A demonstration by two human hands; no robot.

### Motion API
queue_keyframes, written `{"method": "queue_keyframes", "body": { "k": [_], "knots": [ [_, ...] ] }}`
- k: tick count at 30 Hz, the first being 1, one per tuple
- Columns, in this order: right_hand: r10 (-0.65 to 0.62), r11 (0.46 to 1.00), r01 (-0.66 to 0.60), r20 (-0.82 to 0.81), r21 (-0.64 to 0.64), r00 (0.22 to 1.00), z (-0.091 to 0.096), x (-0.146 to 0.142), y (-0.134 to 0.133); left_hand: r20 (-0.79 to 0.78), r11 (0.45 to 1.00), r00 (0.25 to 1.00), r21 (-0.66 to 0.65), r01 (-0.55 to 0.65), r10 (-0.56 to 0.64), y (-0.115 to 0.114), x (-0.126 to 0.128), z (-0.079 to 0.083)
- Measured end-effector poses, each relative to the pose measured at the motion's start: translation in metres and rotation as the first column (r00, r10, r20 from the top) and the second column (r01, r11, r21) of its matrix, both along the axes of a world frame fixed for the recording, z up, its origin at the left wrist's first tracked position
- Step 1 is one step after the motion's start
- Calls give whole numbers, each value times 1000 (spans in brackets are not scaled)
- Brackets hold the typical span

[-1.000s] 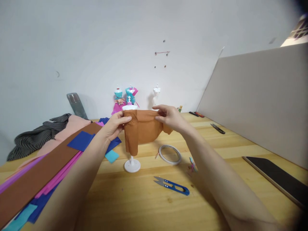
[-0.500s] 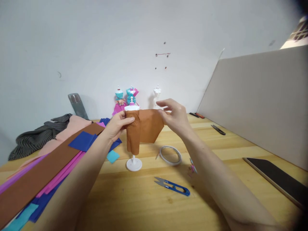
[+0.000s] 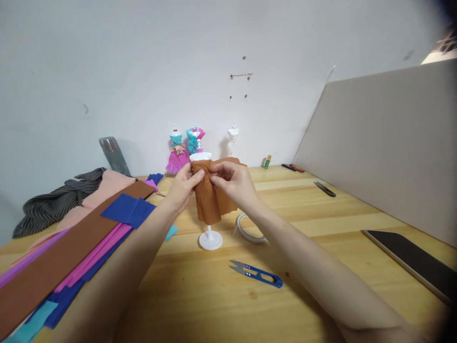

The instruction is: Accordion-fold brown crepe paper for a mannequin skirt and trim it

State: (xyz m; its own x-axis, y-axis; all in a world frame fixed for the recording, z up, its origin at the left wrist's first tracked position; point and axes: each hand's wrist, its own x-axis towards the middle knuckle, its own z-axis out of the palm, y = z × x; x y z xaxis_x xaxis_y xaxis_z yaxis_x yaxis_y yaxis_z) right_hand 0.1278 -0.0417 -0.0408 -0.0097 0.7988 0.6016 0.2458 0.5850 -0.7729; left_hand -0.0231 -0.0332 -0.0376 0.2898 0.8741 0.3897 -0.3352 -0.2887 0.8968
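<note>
A small white mannequin stand (image 3: 210, 240) rises from the wooden table (image 3: 321, 224), wrapped in a piece of brown fabric (image 3: 210, 205). My left hand (image 3: 183, 186) pinches the fabric's upper left edge against the mannequin. My right hand (image 3: 232, 183) pinches the fabric's other end, brought across to the front, its fingertips almost meeting those of the left hand. Both hands are closed on the cloth.
Blue thread snips (image 3: 257, 274) lie in front of the stand, a tape roll (image 3: 246, 228) behind my right wrist. Brown, pink and blue fabric strips (image 3: 71, 252) cover the left. Dressed mini mannequins (image 3: 185, 147), a bare one (image 3: 233, 140), a grey flask (image 3: 113, 155), a tablet (image 3: 410, 264).
My right hand has drawn the fabric's free end leftward, wrapping it around the mannequin until it meets my left hand. The stand sits slightly further right in view.
</note>
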Motion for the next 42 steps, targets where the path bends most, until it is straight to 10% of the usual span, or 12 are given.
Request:
{"method": "queue_keyframes", "body": {
  "k": [26,35,42],
  "knots": [
    [173,964,-224,-298,-146,939,11,1,-8,-159,975,977,193,-108,139,-2,3,-1],
    [302,925,-335,-189,-177,934,14,7,-11,-81,979,984,121,165,-156,-7,-14,12],
    [449,870,-471,-157,-148,879,13,11,-10,-172,966,977,205,160,-125,4,-22,12]
  ]
}}
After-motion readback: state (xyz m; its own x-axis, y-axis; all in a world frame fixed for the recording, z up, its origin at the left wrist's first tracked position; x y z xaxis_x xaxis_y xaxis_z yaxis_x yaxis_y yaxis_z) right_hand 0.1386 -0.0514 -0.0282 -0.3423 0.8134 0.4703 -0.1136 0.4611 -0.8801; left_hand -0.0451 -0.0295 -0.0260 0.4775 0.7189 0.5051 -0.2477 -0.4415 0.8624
